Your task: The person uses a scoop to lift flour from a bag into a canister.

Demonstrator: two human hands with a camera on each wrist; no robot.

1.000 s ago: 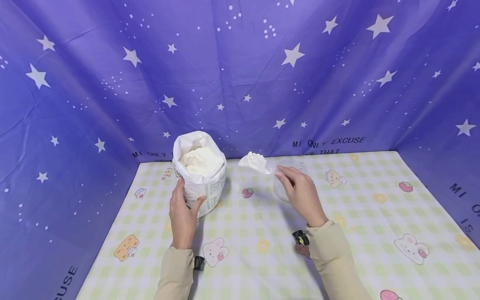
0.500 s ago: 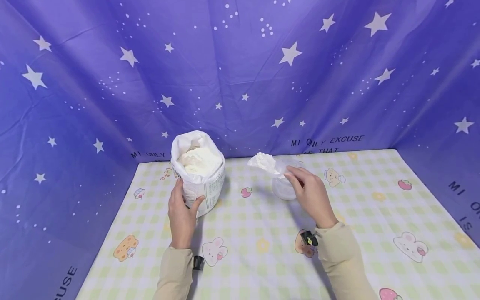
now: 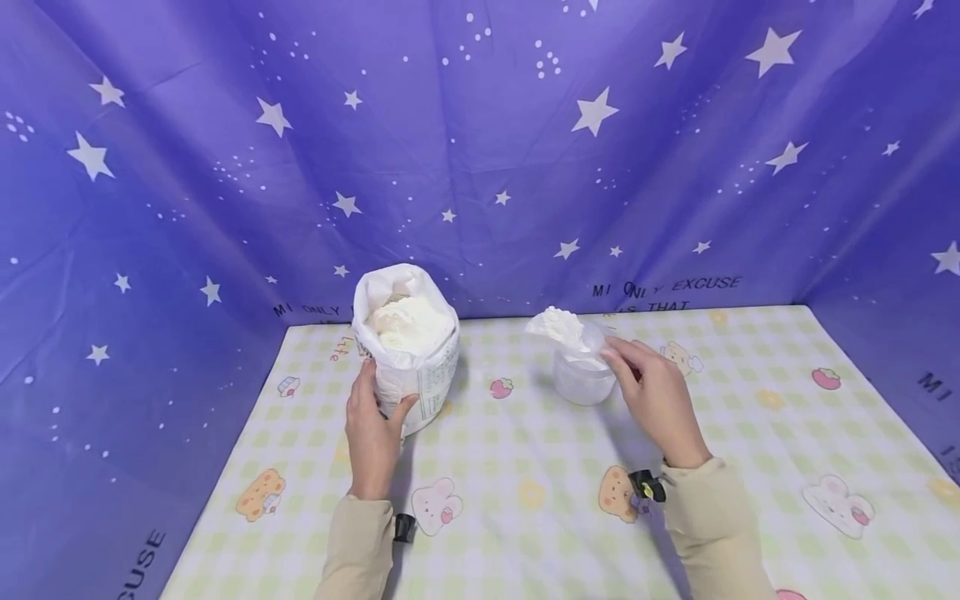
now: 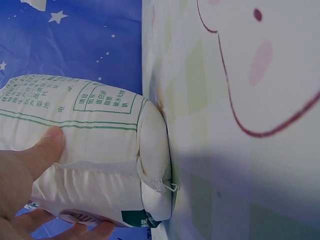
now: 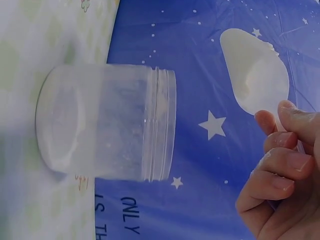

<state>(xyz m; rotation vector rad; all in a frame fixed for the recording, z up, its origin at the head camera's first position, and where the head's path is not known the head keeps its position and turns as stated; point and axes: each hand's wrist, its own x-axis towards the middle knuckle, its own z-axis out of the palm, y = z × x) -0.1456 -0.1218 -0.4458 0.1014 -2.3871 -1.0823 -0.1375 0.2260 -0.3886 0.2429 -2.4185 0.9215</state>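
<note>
A white bag of flour-like powder [image 3: 408, 327] stands with its top rolled back, full nearly to the rim. My left hand [image 3: 375, 429] grips its near side, thumb on the front; the left wrist view shows green print on the bag [image 4: 95, 145]. My right hand [image 3: 656, 400] pinches the handle of a clear scoop [image 3: 573, 332] heaped with white powder. In the right wrist view the scoop [image 5: 257, 72] hangs above the mouth of a clear plastic jar [image 5: 112, 122], apart from it. The jar [image 3: 581, 383] stands upright on the table, a little white powder at its bottom.
A checked tablecloth [image 3: 510, 525] with cartoon prints covers the table. Behind its back edge hangs a blue star-printed curtain [image 3: 465, 150], which also runs along both sides. The bag and jar both stand near that back edge.
My right hand has carried the loaded scoop rightward from between the bag and jar to over the jar. My left hand keeps its grip on the bag.
</note>
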